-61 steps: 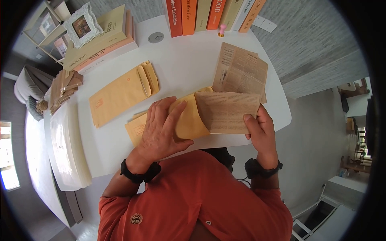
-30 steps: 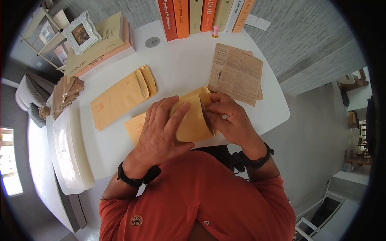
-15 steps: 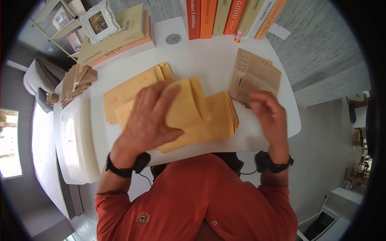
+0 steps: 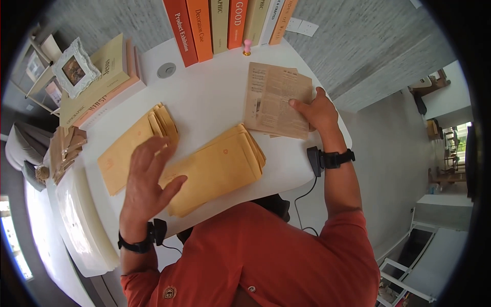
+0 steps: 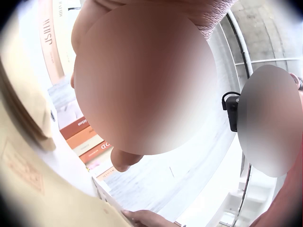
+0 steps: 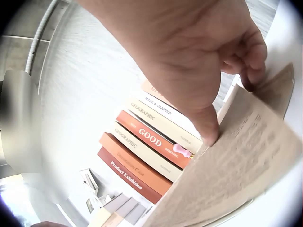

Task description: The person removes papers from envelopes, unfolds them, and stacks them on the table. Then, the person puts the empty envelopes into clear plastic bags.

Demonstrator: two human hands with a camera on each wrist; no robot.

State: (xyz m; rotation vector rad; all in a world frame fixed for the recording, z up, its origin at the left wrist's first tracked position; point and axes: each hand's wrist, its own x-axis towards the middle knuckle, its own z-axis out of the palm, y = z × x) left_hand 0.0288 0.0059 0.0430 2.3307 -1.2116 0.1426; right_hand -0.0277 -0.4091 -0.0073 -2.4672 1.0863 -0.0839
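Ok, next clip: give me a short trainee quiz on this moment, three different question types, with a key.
1. True or false: the right hand has its thumb on the printed sheets.
2. Which small thing stands in front of the upright books? A) a mug B) a pink-handled stamp C) a lamp
3. Fill in the blank: the picture frame on the stacked books is ____ in colour.

Key: 1 true; 2 B; 3 white.

Row of book spines (image 6: 147,142) reads "Product Exhibition", "Decoration Case", "GEOGRAPHIC", "GOOD MORNING" and "MADE & CRAFTED". Stacked books (image 4: 97,84) bear "GEOGRAPHIC" and "WHISP"; the print on the newspaper sheets (image 4: 281,100) is illegible.
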